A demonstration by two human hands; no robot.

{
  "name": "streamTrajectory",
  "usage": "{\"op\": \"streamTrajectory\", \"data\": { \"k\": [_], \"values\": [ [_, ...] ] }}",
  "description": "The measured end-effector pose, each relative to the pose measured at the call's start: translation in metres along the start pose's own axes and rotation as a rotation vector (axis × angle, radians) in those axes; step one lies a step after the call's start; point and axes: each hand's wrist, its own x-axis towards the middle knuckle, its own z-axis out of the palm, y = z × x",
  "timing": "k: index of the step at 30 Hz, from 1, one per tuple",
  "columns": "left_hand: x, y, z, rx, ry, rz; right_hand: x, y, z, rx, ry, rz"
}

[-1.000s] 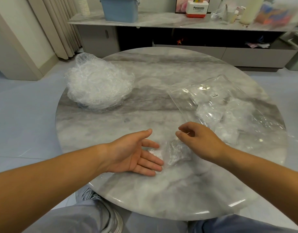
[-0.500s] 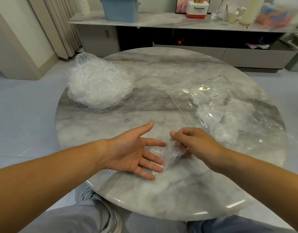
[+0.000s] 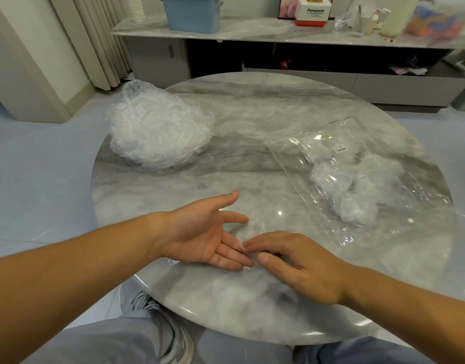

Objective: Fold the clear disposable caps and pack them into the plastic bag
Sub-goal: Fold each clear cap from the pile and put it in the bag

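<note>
L hand [image 3: 205, 232] lies palm-up, fingers straight, thumb spread. R hand [image 3: 302, 266] palm-down, fingers loosely extended, tips at L's fingers, prob. touching. Both forearms [image 3: 68, 285] bare, angled inward.

I log one move: the right hand [image 3: 299, 264] has dropped from its raised pinch and now lies palm down, its fingertips meeting those of the left hand [image 3: 207, 235]. The clear cap [image 3: 249, 229], lifted and bunched half a second ago, lies flatter beneath them.
</note>
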Motion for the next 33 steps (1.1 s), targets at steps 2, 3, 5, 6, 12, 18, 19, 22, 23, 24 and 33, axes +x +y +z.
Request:
{"op": "streamTrajectory", "data": {
  "k": [2, 3, 5, 6, 12, 18, 19, 22, 23, 24, 33],
  "values": [
    [-0.005, 0.003, -0.001, 0.014, 0.012, 0.003, 0.001, 0.001, -0.001, -0.019, -0.014, 0.005],
    [-0.008, 0.004, -0.001, 0.027, 0.020, 0.007, 0.001, 0.000, -0.001, -0.041, -0.025, 0.014],
    [-0.013, 0.007, 0.000, 0.074, 0.041, 0.011, 0.003, 0.000, 0.000, -0.109, -0.065, 0.028],
    [-0.015, 0.009, 0.001, 0.100, 0.056, 0.007, 0.004, -0.001, 0.001, -0.145, -0.086, 0.024],
    [-0.016, 0.008, 0.000, 0.331, 0.373, 0.163, 0.003, -0.001, 0.005, -0.304, -0.121, -0.047],
    [-0.012, 0.006, 0.012, 0.772, 0.387, 0.227, -0.005, -0.001, 0.010, -0.504, -0.133, -0.152],
    [-0.011, 0.007, 0.014, 0.793, 0.371, 0.200, -0.006, -0.001, 0.010, -0.528, -0.134, -0.161],
    [-0.007, 0.007, 0.016, 0.808, 0.392, 0.126, -0.011, -0.001, 0.011, -0.605, -0.143, -0.182],
    [-0.006, 0.007, 0.016, 0.805, 0.415, 0.117, -0.013, 0.000, 0.011, -0.621, -0.142, -0.196],
    [-0.005, 0.007, 0.017, 0.792, 0.441, 0.118, -0.016, 0.002, 0.011, -0.629, -0.135, -0.215],
    [-0.010, 0.005, 0.015, 0.094, 0.257, 0.150, -0.024, 0.002, 0.015, -0.542, -0.018, -0.264]
  ]
}}
